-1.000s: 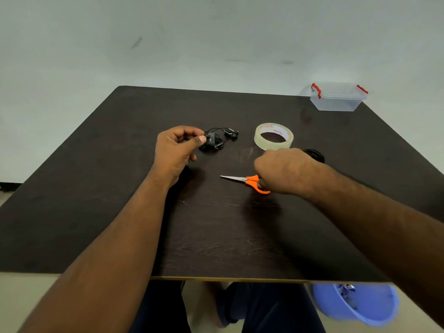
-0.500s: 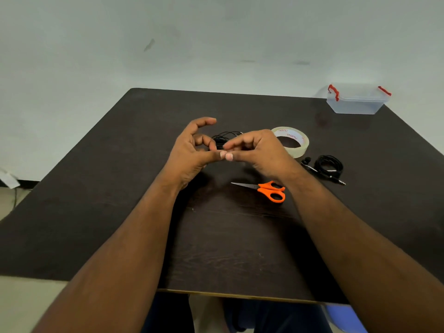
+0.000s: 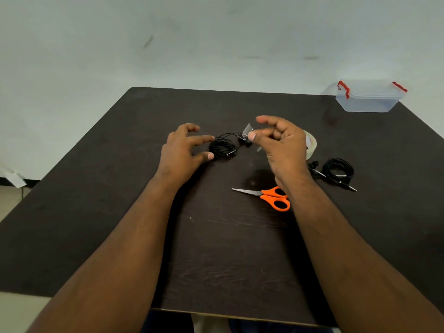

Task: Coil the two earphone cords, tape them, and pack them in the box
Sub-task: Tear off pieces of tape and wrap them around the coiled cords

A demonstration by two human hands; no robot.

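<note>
Single head-worn view, looking forward and down across the dark table [image 3: 96, 212]; near edge at 6 o'clock, wall [image 3: 216, 44] at 12 o'clock.

Scissors [image 3: 266, 197] lie between two coils [image 3: 222, 147] [image 3: 337, 170]; box [image 3: 367, 100] far right.

A dark wooden tabletop [image 3: 96, 212] stands against a pale wall [image 3: 216, 39] bearing 1 dark scuff [image 3: 147, 42] upper left. White paper [image 3: 14, 177] lies on the floor beyond the tabletop's left edge.
</note>
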